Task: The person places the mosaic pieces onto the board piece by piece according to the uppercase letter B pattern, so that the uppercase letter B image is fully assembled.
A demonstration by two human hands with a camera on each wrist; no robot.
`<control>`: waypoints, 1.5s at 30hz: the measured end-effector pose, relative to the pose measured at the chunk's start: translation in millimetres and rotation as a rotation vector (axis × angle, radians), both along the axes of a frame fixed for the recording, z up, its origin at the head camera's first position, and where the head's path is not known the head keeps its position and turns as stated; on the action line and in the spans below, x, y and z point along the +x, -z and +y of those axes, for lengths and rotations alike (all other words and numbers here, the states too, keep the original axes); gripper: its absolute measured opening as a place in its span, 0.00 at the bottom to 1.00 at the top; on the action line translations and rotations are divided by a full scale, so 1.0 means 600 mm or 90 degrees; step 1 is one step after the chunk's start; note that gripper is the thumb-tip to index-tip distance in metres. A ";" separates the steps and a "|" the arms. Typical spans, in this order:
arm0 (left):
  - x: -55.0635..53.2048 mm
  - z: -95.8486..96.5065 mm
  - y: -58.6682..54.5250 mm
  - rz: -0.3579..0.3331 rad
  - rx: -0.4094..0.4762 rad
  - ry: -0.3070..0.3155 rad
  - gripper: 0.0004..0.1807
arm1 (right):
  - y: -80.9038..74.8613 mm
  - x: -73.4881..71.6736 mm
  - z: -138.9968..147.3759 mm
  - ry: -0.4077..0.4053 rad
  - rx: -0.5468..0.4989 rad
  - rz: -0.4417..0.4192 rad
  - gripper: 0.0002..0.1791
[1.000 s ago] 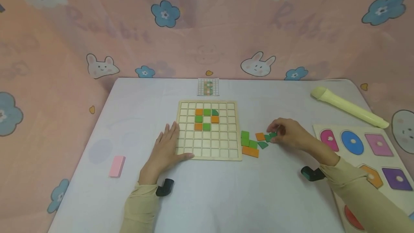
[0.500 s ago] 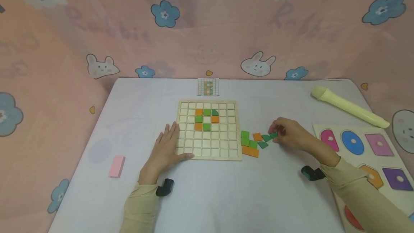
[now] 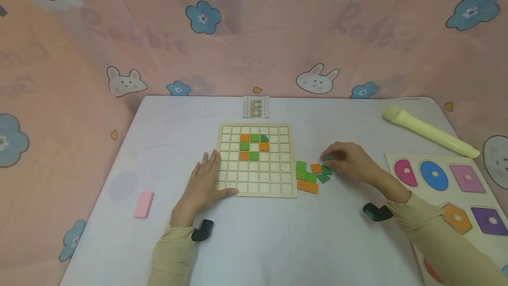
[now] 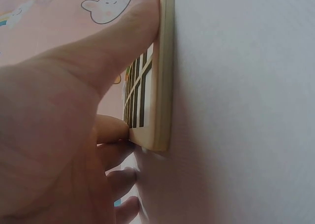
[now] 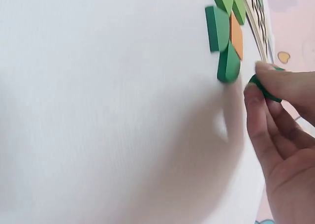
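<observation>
My right hand (image 3: 351,160) pinches a dark green quarter-round tile (image 5: 266,88) between thumb and fingertips, raised off the table in the right wrist view. Just left of it lie loose tiles: two dark green quarter-round ones (image 5: 229,62), an orange square (image 3: 316,168), light green squares (image 3: 301,174) and orange pieces (image 3: 308,186). My left hand (image 3: 200,186) rests flat at the left side of the wooden grid board (image 3: 275,175), thumb laid over its near edge. Orange, light green and dark green tiles fill several cells around one bare cell in the board's upper middle.
A small pattern card (image 3: 255,107) lies behind the board. At right are a pale yellow tube (image 3: 430,131) and a shape-puzzle board (image 3: 428,202) partly under the right sleeve. A pink block (image 3: 143,204) lies at the left.
The right hand has lifted a dark green tile off the loose group and shifted slightly left and away from the body. The nearby orange square slid a little left. The left hand stays put.
</observation>
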State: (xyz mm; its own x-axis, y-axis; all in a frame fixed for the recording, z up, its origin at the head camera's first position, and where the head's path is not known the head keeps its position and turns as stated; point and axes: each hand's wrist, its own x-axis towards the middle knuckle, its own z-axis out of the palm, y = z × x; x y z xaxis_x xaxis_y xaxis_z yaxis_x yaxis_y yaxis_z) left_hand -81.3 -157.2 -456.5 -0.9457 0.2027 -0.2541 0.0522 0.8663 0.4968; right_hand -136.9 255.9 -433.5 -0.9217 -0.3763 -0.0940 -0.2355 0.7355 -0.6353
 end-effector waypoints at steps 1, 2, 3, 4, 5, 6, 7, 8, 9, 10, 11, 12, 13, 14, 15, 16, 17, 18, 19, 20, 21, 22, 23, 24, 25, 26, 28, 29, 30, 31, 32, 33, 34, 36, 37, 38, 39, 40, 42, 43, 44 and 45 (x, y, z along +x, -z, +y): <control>0.000 0.000 -0.001 0.000 0.000 0.000 0.68 | 0.001 -0.001 -0.006 0.012 -0.009 0.003 0.09; 0.000 0.000 -0.001 -0.001 -0.001 0.000 0.68 | 0.002 -0.001 -0.012 0.023 -0.020 0.006 0.08; 0.000 0.000 -0.002 0.000 -0.001 0.000 0.68 | 0.003 -0.002 -0.018 0.032 -0.034 0.008 0.08; 0.000 0.000 -0.002 0.000 -0.001 0.001 0.68 | 0.004 -0.002 -0.026 0.039 -0.048 0.011 0.08; 0.001 0.000 -0.003 0.000 -0.001 0.001 0.68 | 0.005 -0.002 -0.032 0.042 -0.062 0.013 0.08; 0.001 0.000 -0.003 0.000 -0.001 0.001 0.68 | 0.005 -0.003 -0.039 0.041 -0.071 0.016 0.09; 0.001 0.000 -0.003 -0.001 -0.001 0.001 0.68 | 0.006 -0.003 -0.046 0.039 -0.076 0.019 0.10; 0.001 0.000 -0.003 -0.002 0.000 0.001 0.68 | 0.007 -0.004 -0.053 0.036 -0.082 0.019 0.11; 0.001 0.000 -0.003 -0.002 0.000 0.001 0.68 | 0.007 -0.004 -0.060 0.036 -0.084 0.017 0.12; 0.001 0.001 -0.003 -0.003 0.002 0.000 0.68 | 0.008 -0.005 -0.067 0.036 -0.084 0.016 0.13; 0.001 0.001 -0.003 -0.003 0.002 0.000 0.68 | 0.009 -0.006 -0.074 0.038 -0.083 0.010 0.14; 0.001 0.001 -0.003 -0.004 0.003 0.000 0.68 | 0.010 -0.006 -0.081 0.041 -0.082 0.007 0.14; 0.001 0.001 -0.003 -0.005 0.005 0.000 0.68 | 0.012 -0.007 -0.088 0.047 -0.084 0.004 0.14; 0.001 0.001 -0.002 -0.005 0.005 0.000 0.68 | 0.013 -0.007 -0.096 0.052 -0.090 0.001 0.13; 0.001 0.001 -0.002 -0.005 0.005 0.000 0.68 | 0.014 -0.007 -0.103 0.054 -0.095 0.002 0.13; 0.001 0.001 -0.002 -0.005 0.005 0.000 0.68 | 0.015 -0.008 -0.109 0.057 -0.102 0.000 0.12; 0.001 0.001 -0.002 -0.006 0.004 0.001 0.68 | 0.016 -0.008 -0.116 0.057 -0.110 0.002 0.10; 0.001 0.001 -0.002 -0.006 0.003 0.001 0.68 | 0.016 -0.009 -0.123 0.056 -0.119 0.004 0.09; 0.001 0.000 -0.002 -0.006 0.003 0.000 0.68 | 0.016 -0.009 -0.129 0.054 -0.127 0.006 0.08; 0.001 0.000 -0.003 -0.006 0.003 0.001 0.68 | 0.016 -0.010 -0.136 0.050 -0.135 0.007 0.07; 0.001 0.000 -0.003 -0.008 0.002 0.001 0.68 | 0.015 -0.011 -0.142 0.049 -0.141 0.007 0.05; 0.001 0.000 -0.003 -0.008 0.002 0.001 0.68 | 0.015 -0.011 -0.149 0.049 -0.149 0.006 0.05; 0.001 0.000 -0.004 -0.010 0.001 0.001 0.68 | 0.014 -0.011 -0.155 0.049 -0.162 0.005 0.04; 0.001 0.000 -0.004 -0.010 0.002 0.002 0.68 | 0.014 -0.012 -0.161 0.050 -0.173 0.002 0.04; 0.001 0.000 -0.004 -0.010 0.002 0.002 0.68 | 0.013 -0.012 -0.168 0.053 -0.184 0.000 0.04; 0.000 0.000 -0.004 -0.011 0.002 0.003 0.68 | 0.013 -0.013 -0.174 0.056 -0.193 -0.002 0.04; 0.000 0.000 -0.005 -0.009 0.002 0.003 0.68 | 0.015 -0.015 -0.185 0.060 -0.207 -0.004 0.04; 0.000 0.000 -0.005 -0.009 0.002 0.003 0.68 | 0.016 -0.015 -0.191 0.062 -0.213 -0.009 0.04; 0.000 0.000 -0.004 -0.008 0.002 0.003 0.68 | 0.017 -0.016 -0.197 0.064 -0.211 -0.012 0.04; 0.000 0.000 -0.004 -0.009 0.003 0.003 0.68 | 0.019 -0.016 -0.202 0.068 -0.209 -0.014 0.05; 0.000 0.000 -0.004 -0.009 0.003 0.003 0.68 | 0.021 -0.017 -0.208 0.072 -0.206 -0.016 0.05; 0.000 0.000 -0.004 -0.010 0.003 0.003 0.68 | 0.023 -0.018 -0.213 0.073 -0.203 -0.016 0.05; 0.000 -0.001 -0.003 -0.010 0.002 0.003 0.68 | 0.023 -0.018 -0.218 0.078 -0.201 -0.020 0.05; 0.000 -0.001 -0.002 -0.012 0.003 0.002 0.69 | 0.027 -0.021 -0.226 0.086 -0.192 -0.020 0.06; -0.001 -0.001 -0.001 -0.013 0.003 0.002 0.69 | 0.028 -0.022 -0.230 0.091 -0.187 -0.021 0.06; 0.000 -0.002 -0.001 -0.013 0.003 0.002 0.69 | 0.029 -0.023 -0.234 0.093 -0.181 -0.024 0.06; 0.000 -0.002 -0.001 -0.011 0.003 0.003 0.69 | 0.029 -0.025 -0.237 0.096 -0.175 -0.027 0.06; 0.000 -0.002 -0.001 -0.011 0.003 0.003 0.69 | 0.029 -0.026 -0.240 0.101 -0.168 -0.033 0.06; 0.000 -0.003 -0.001 -0.011 0.004 0.003 0.69 | 0.028 -0.028 -0.245 0.107 -0.151 -0.043 0.06; 0.000 -0.003 -0.001 -0.008 0.005 0.004 0.68 | 0.028 -0.029 -0.248 0.109 -0.143 -0.048 0.05; 0.000 -0.003 -0.001 -0.009 0.005 0.003 0.68 | 0.028 -0.030 -0.249 0.109 -0.136 -0.050 0.05; 0.000 -0.003 -0.001 -0.009 0.005 0.002 0.68 | 0.028 -0.031 -0.251 0.111 -0.131 -0.052 0.05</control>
